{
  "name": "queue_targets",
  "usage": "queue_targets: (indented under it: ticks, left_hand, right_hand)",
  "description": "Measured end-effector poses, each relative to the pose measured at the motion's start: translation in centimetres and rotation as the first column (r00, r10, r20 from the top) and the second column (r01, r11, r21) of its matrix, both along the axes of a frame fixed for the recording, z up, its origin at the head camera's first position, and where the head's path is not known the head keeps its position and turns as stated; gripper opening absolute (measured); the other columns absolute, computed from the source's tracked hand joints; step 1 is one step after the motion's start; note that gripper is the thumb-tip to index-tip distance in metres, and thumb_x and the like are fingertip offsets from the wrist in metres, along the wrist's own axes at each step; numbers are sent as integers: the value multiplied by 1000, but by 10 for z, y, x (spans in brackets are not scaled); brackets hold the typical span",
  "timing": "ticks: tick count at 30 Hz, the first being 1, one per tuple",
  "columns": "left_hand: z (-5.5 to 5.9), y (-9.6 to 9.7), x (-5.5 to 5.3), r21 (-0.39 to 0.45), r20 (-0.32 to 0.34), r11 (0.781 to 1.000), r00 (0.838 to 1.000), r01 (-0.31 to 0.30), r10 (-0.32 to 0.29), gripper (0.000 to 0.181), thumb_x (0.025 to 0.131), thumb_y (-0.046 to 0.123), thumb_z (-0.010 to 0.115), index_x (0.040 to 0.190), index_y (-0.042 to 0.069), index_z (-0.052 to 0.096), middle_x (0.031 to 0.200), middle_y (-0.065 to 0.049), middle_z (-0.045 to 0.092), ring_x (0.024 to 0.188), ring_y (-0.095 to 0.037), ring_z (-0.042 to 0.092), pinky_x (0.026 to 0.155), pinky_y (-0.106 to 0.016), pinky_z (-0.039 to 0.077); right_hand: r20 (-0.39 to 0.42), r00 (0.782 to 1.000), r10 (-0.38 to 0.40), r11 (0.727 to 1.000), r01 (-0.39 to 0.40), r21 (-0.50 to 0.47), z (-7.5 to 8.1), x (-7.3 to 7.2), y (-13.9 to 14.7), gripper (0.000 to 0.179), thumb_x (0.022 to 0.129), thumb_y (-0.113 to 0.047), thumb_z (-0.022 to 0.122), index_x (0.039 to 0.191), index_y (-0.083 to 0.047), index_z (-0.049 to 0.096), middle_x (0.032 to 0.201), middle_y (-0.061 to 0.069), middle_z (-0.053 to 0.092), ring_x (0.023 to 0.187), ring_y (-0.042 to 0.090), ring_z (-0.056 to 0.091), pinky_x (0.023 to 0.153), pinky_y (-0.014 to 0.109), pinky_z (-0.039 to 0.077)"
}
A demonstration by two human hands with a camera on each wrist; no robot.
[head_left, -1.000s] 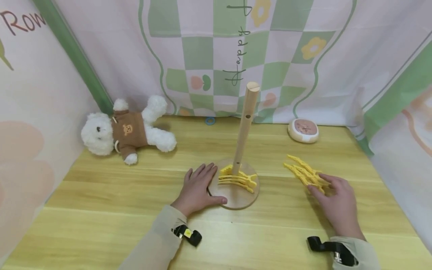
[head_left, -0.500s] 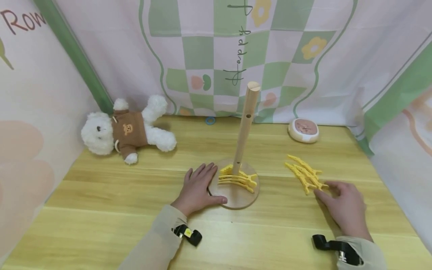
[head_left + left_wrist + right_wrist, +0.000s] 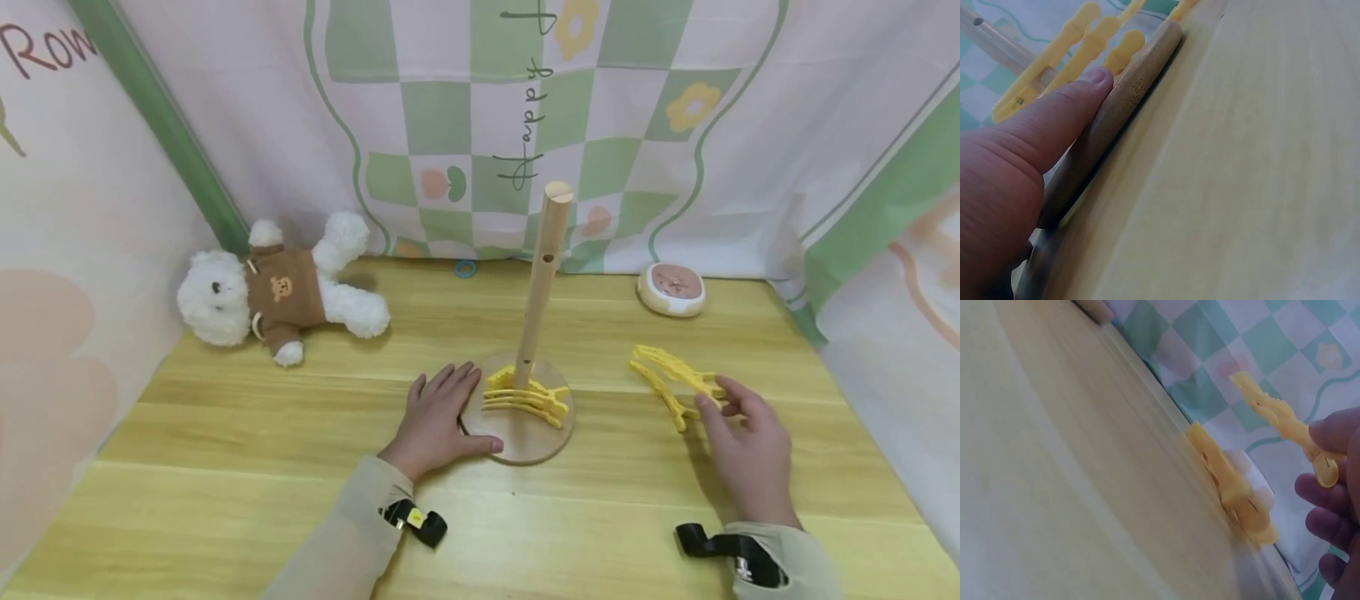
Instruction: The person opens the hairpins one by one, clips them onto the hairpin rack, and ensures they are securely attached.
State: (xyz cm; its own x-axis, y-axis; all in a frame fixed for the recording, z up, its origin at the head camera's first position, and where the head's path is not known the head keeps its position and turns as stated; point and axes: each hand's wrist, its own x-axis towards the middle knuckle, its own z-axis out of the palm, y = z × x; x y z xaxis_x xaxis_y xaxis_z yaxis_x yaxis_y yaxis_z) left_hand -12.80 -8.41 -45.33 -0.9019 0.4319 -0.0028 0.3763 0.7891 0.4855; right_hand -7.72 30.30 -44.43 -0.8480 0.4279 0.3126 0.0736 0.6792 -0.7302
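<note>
My right hand (image 3: 750, 454) pinches a long, curved yellow plastic clip (image 3: 671, 364) between thumb and fingers. In the right wrist view this clip (image 3: 1272, 415) is raised, while another yellow clip (image 3: 1225, 472) lies on the table below it. My left hand (image 3: 435, 425) rests at the left side of a round wooden base (image 3: 525, 448), fingers extended and spread; its thumb (image 3: 1066, 112) touches the edge. An upright wooden pole (image 3: 540, 300) with holes stands on the base. Several yellow clips (image 3: 525, 406) lie around the pole's foot.
A white plush toy (image 3: 285, 292) in a brown top lies at the back left. A white, rounded device (image 3: 671, 290) sits at the back right. Near the curtain (image 3: 442, 117) lies a small blue ring (image 3: 465, 268) on the wooden table (image 3: 225, 467).
My right hand first drew back slightly from the yellow clips, then moved in again and lifted one, separating it from the other. The left hand has stayed on the base.
</note>
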Motion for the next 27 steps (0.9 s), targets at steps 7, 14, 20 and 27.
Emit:
queue_targets:
  ticks: [7,14,20,27]
  left_hand:
    - [-1,0,0,2,-4,1000,1000,0,0,113,74,76,70,159,15,29,165,-3,25,152,-29,18,119,-60,5]
    - [-3,0,-1,-5,-4,1000,1000,-7,7,114,73,77,70,160,16,28,165,-1,24,153,-27,17,120,-58,4]
    - [-4,0,-2,-2,-4,1000,1000,-6,6,114,73,77,70,160,16,28,165,-1,24,153,-27,17,120,-59,4]
    - [-4,0,-2,-7,-5,1000,1000,-5,5,114,73,78,69,160,16,28,166,-1,24,153,-27,17,120,-59,4]
  right_hand:
    - [-74,992,106,994,-108,-20,3,0,-17,37,87,-14,80,121,-5,69,99,-9,64,92,-3,50,85,21,33]
    - [-109,967,231,973,-230,15,4,1,-36,31,82,-3,82,111,-3,70,94,0,63,88,2,53,75,16,41]
    - [-136,935,327,945,-322,58,5,2,-47,30,81,0,81,109,-2,70,95,0,63,86,5,53,56,15,40]
    - [-159,920,359,933,-353,66,6,2,-59,31,79,1,82,107,-3,71,92,7,64,84,4,52,63,17,40]
